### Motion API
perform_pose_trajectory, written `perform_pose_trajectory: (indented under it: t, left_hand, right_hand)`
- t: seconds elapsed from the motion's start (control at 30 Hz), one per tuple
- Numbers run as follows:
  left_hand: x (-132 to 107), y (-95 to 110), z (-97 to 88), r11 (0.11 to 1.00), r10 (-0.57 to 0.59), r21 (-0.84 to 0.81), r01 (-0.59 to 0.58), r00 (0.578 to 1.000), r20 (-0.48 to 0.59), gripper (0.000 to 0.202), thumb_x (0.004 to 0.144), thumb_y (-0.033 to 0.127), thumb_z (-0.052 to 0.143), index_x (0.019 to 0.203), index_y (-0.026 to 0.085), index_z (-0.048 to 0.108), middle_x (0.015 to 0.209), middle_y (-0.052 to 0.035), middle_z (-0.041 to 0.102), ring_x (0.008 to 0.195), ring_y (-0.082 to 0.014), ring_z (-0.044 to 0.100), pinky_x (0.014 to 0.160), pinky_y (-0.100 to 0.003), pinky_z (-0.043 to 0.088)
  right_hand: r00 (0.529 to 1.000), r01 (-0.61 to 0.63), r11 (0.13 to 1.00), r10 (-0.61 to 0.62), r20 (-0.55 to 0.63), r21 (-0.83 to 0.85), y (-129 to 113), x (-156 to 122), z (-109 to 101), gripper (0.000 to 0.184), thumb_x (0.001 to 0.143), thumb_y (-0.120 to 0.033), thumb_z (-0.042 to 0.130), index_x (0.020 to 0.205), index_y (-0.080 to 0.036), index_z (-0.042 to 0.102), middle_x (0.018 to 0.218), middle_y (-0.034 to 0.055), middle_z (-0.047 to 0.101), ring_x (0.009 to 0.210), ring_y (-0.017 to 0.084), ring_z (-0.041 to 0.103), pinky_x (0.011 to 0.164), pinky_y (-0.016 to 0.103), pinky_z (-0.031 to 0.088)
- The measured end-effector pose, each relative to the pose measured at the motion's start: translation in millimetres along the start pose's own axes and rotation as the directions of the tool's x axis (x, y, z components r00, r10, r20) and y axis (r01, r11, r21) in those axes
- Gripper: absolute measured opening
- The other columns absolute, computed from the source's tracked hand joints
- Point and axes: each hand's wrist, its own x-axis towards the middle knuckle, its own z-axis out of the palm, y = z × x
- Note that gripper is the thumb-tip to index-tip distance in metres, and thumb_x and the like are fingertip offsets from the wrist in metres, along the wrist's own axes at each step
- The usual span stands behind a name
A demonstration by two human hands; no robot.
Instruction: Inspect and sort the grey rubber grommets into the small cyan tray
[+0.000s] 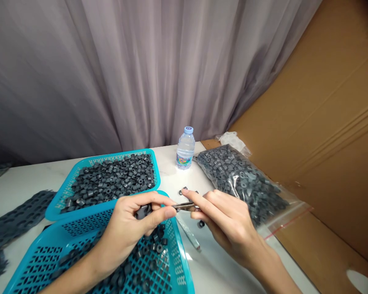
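Lower left, I note a basket (180,249) of dark rings. Near centre, the left hand (125,228) holds dark pieces (143,211), thumb and finger pinched at a metal tool (185,207). The right hand (233,220), right of centre, grips that tool. Right: a filled bag (239,179).

soft, fairly bright light, glare on the plastic bag (241,183), dark upper-right corner
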Motion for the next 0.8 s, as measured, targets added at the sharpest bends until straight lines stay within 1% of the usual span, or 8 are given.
perform_pose_trajectory:
  t: [0.2, 0.37, 0.47, 0.57, 0.7, 0.8]
  left_hand:
    - [-1.3, 0.2, -0.1, 0.999, -0.036, -0.032, 0.036, 0.999, 0.01, 0.022, 0.083, 0.041, 0.085, 0.085, 0.019, 0.085, 0.051, 0.0065, 0.044, 0.045, -0.0068, 0.036, 0.045, -0.02, 0.03]
    - [0.2, -1.1, -0.6, 0.997, -0.051, -0.055, 0.053, 0.998, 0.02, 0.021, 0.083, 0.041, 0.085, 0.086, 0.02, 0.085, 0.052, 0.0067, 0.045, 0.045, -0.0062, 0.035, 0.045, -0.02, 0.028]
    - [1.4, -1.5, -1.1, 0.998, -0.045, -0.051, 0.046, 0.999, 0.019, 0.022, 0.084, 0.042, 0.085, 0.087, 0.02, 0.085, 0.052, 0.0065, 0.046, 0.046, -0.0063, 0.036, 0.045, -0.02, 0.029]
    - [2.3, -1.6, -1.4, 0.999, -0.037, -0.036, 0.038, 0.999, 0.012, 0.022, 0.083, 0.042, 0.086, 0.087, 0.02, 0.085, 0.052, 0.0065, 0.046, 0.046, -0.0063, 0.037, 0.046, -0.02, 0.029]
    - [2.7, -1.3, -1.2, 1.0, -0.02, -0.012, 0.02, 1.0, -0.013, 0.021, 0.081, 0.04, 0.087, 0.087, 0.02, 0.085, 0.053, 0.0059, 0.048, 0.045, -0.0063, 0.038, 0.045, -0.02, 0.027]
    - [2.6, -0.6, -1.3, 1.0, -0.007, 0.012, 0.007, 1.0, -0.025, 0.021, 0.08, 0.04, 0.088, 0.087, 0.02, 0.086, 0.053, 0.0057, 0.049, 0.046, -0.0069, 0.039, 0.046, -0.021, 0.028]
  right_hand:
    - [1.0, -0.006, 1.0, 0.006, 0.007, 0.016, -1.4, 2.2, -0.6, 0.032, 0.113, -0.027, 0.048, 0.137, -0.009, 0.059, 0.082, 0.0036, 0.067, 0.069, 0.015, 0.057, 0.064, 0.029, 0.044]
    - [1.0, -0.012, 0.999, 0.013, -0.015, 0.052, -2.1, 2.4, -0.5, 0.029, 0.113, -0.024, 0.049, 0.135, -0.009, 0.06, 0.084, 0.0043, 0.067, 0.069, 0.015, 0.056, 0.064, 0.029, 0.044]
    - [0.999, -0.034, 0.996, 0.036, -0.027, 0.077, -1.6, 0.7, -1.3, 0.032, 0.113, -0.024, 0.047, 0.14, -0.01, 0.059, 0.084, 0.0043, 0.066, 0.071, 0.016, 0.056, 0.065, 0.029, 0.045]
    - [0.998, -0.056, 0.996, 0.058, -0.027, 0.066, 0.2, -1.3, -2.2, 0.034, 0.114, -0.024, 0.047, 0.144, -0.011, 0.057, 0.086, 0.0043, 0.066, 0.074, 0.016, 0.057, 0.066, 0.028, 0.045]
    - [0.999, -0.052, 0.997, 0.051, 0.006, 0.055, 2.9, -3.9, -1.2, 0.037, 0.114, -0.025, 0.047, 0.148, -0.012, 0.055, 0.086, 0.0044, 0.065, 0.074, 0.017, 0.055, 0.066, 0.029, 0.045]
    - [0.999, -0.046, 0.998, 0.046, 0.015, 0.053, 3.8, -4.5, -1.1, 0.039, 0.114, -0.026, 0.047, 0.149, -0.012, 0.053, 0.087, 0.0045, 0.065, 0.073, 0.017, 0.056, 0.065, 0.029, 0.045]
